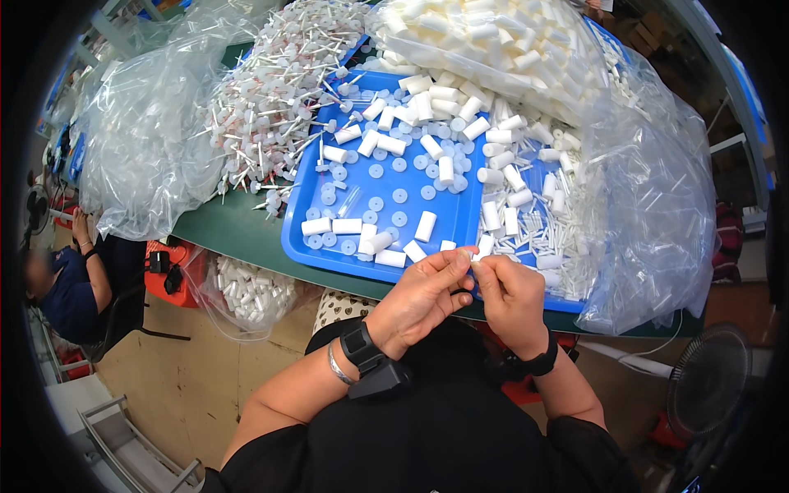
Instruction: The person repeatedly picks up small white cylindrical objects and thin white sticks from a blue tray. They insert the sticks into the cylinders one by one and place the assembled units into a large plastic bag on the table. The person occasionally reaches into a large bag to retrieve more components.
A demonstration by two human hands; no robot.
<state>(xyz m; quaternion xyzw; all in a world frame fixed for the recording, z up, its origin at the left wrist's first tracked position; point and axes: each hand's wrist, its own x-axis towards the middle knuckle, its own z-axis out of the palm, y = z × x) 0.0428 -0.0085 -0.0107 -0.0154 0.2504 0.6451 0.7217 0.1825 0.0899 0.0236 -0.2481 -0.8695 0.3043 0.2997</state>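
My left hand and my right hand meet over the front edge of a blue tray. Thumb and fingers of both are pinched together around something small and whitish, mostly hidden by the fingertips. Short white cylinders and translucent round discs with a centre hole lie loose in the tray. A small clear tube rests among the discs. Just beyond my right hand, thin white rods and more white cylinders are spread over a second blue section.
A heap of white stems with discs lies on the green table at the left, beside clear plastic bags. A large bag of white cylinders stands behind. At far left sits another person; a fan stands at right.
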